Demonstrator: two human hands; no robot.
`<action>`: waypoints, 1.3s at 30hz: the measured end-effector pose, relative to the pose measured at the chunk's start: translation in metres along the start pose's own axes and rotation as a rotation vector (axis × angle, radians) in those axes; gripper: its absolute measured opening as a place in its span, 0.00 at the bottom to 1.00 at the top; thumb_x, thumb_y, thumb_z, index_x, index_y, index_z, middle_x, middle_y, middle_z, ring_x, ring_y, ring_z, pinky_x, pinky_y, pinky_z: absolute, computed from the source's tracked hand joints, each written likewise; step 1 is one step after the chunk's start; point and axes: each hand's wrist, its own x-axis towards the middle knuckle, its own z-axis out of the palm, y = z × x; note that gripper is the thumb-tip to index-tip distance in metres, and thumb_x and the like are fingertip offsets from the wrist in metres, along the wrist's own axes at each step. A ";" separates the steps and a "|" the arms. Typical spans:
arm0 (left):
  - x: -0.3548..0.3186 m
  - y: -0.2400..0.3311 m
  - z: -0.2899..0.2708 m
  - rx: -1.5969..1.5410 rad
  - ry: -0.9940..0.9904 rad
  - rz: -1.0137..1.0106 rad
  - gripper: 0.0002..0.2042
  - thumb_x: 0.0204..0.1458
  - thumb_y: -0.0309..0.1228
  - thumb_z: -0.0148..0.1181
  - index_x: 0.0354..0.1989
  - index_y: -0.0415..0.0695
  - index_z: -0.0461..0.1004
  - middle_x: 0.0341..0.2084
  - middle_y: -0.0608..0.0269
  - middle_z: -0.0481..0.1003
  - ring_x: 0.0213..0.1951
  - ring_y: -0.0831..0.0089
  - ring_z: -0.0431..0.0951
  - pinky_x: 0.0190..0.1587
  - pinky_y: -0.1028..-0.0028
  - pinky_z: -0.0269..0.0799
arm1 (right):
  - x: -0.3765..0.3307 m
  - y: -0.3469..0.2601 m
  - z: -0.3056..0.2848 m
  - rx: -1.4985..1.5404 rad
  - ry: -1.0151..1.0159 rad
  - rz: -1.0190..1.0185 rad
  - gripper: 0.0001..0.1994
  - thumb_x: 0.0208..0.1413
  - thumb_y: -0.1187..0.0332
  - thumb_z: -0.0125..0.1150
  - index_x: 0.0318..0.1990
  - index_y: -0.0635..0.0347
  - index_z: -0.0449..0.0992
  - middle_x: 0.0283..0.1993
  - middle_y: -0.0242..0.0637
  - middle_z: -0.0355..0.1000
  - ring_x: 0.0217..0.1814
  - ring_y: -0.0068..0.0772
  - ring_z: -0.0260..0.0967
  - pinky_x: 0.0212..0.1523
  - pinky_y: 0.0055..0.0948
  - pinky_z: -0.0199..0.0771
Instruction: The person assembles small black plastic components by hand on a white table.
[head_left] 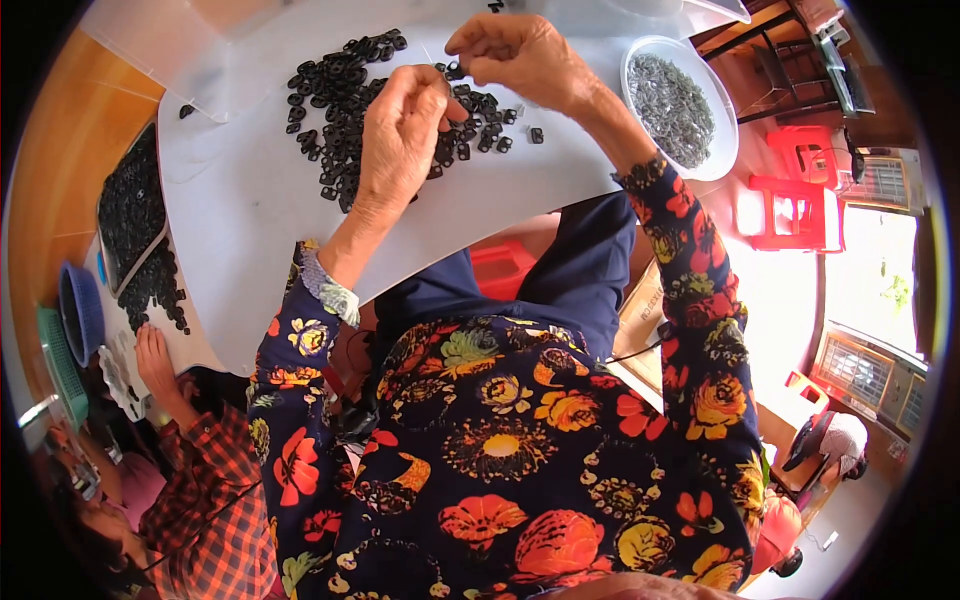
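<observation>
Left hand (400, 130): fingers curled, pinching small black piece over pile. Right hand (515, 50): fingertips pinched, contents too small to tell. Black pieces (335, 90): small, ring-like, matte, heaped on smooth white table (240, 200). White bowl (722, 150): round, grey metal bits.

black parts (340, 100): matt plastic | table (250, 200): smooth white | bowl (722, 150): glossy plastic

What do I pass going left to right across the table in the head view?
Blue plastic basket → black tray of small black parts → loose pile of small black plastic rings → left hand → right hand → white round bowl of grey metal pieces → red plastic stool.
</observation>
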 end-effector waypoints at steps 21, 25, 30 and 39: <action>-0.012 -0.021 0.010 -0.724 -0.324 -0.320 0.14 0.61 0.35 0.44 0.40 0.36 0.70 0.27 0.56 0.74 0.30 0.73 0.72 0.36 0.75 0.69 | -0.081 -0.008 0.031 -0.145 0.320 -0.303 0.05 0.48 0.73 0.61 0.33 0.61 0.76 0.29 0.37 0.72 0.30 0.35 0.72 0.31 0.28 0.71; -0.021 -0.008 0.021 -0.550 -0.278 -0.279 0.13 0.60 0.36 0.47 0.40 0.37 0.70 0.26 0.60 0.74 0.30 0.76 0.73 0.36 0.77 0.69 | -0.090 -0.007 0.032 -0.101 0.322 -0.222 0.06 0.47 0.73 0.61 0.33 0.62 0.75 0.28 0.37 0.72 0.29 0.35 0.72 0.31 0.28 0.71; -0.023 -0.008 0.019 -0.335 -0.310 -0.183 0.12 0.60 0.32 0.48 0.43 0.36 0.70 0.30 0.62 0.74 0.31 0.76 0.72 0.38 0.77 0.69 | -0.095 -0.009 0.037 -0.089 0.369 -0.080 0.05 0.47 0.73 0.59 0.32 0.64 0.75 0.27 0.40 0.72 0.26 0.38 0.71 0.29 0.30 0.72; -0.021 -0.015 0.021 -0.507 -0.180 -0.163 0.06 0.57 0.28 0.52 0.37 0.38 0.72 0.25 0.60 0.77 0.27 0.79 0.72 0.34 0.80 0.69 | -0.070 -0.013 0.011 -0.301 0.266 -0.163 0.05 0.47 0.72 0.57 0.28 0.63 0.76 0.24 0.41 0.72 0.27 0.44 0.71 0.30 0.34 0.72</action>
